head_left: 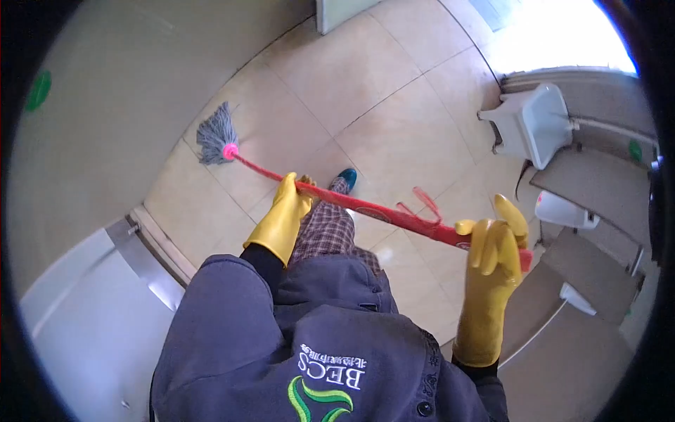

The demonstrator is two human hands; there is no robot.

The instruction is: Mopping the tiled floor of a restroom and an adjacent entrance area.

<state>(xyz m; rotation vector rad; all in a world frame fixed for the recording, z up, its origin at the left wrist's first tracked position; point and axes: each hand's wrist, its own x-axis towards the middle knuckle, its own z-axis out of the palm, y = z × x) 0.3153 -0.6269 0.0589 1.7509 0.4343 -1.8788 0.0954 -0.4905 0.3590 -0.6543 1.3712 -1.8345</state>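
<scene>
Both my hands wear yellow rubber gloves and hold a mop with a long red handle (373, 209). Its grey string head (216, 133), joined by a pink collar, rests on the tiled floor at the far left. My left hand (285, 218) is closed round the handle's middle, in front of my body. Near the handle's upper end, at the right, my right hand (494, 250) grips it with the fingers bent and one finger raised. A thin red loop (424, 204) stands off the handle just left of my right hand.
Beige tiles (394, 91) cover the floor. A white stool-like piece (538, 126) stands at the right beside grey panels (587, 176), with a white container (562, 209) below it. A pale wall (140, 84) runs along the left, and a white panel (98, 316) fills the lower left.
</scene>
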